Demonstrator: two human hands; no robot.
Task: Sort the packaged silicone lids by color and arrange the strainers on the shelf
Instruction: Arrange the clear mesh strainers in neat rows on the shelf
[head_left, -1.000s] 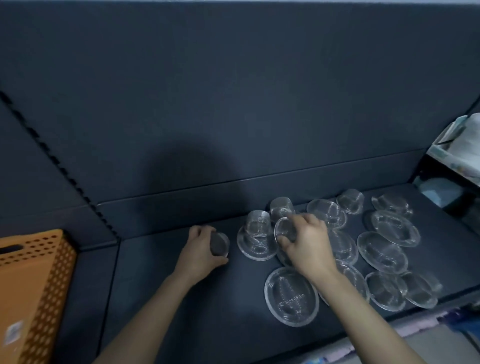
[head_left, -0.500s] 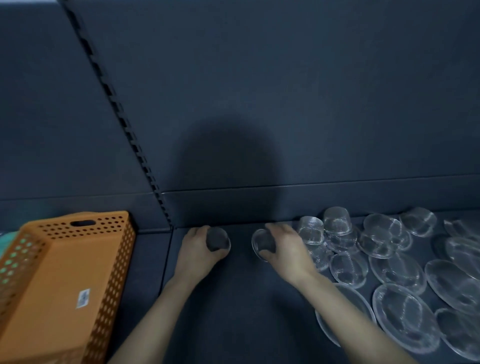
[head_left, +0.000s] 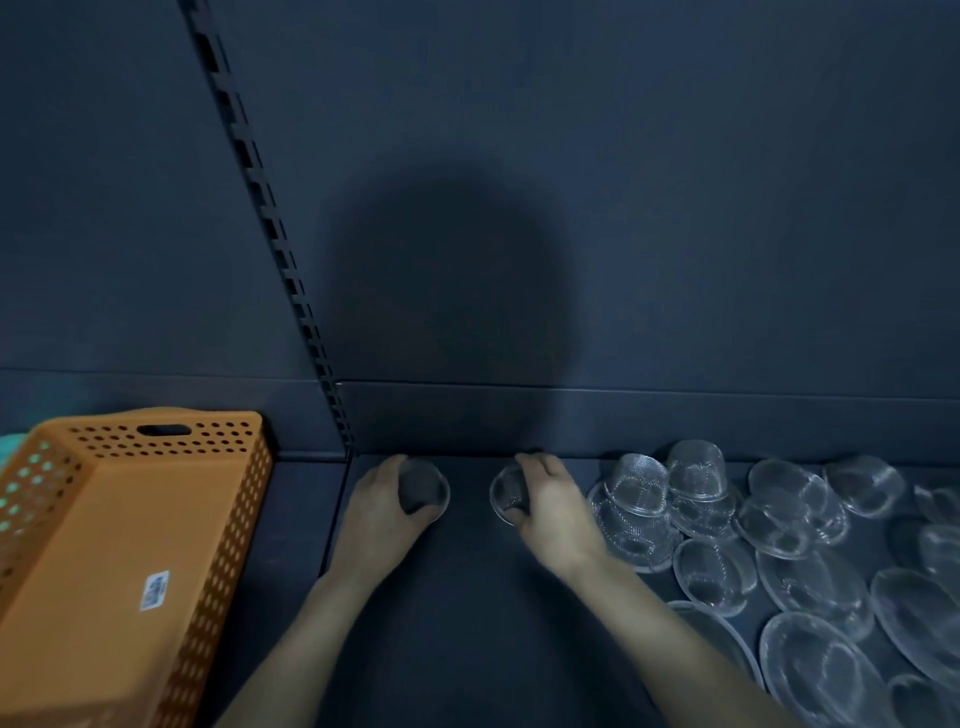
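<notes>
On the dark shelf, my left hand grips a small round mesh strainer near the back left corner. My right hand grips a second small mesh strainer a short way to the right of it. Both strainers are tilted on edge with their open sides facing each other. To the right lies a heap of several clear packaged strainers, some domed and upright, others flat and oval.
An orange perforated plastic basket stands on the neighbouring shelf section at the left. A slotted upright rail divides the two sections. The dark back panel rises just behind my hands.
My right hand has carried a strainer left, away from the heap, toward the back left corner. The view has swung left, bringing the orange basket fully in.
</notes>
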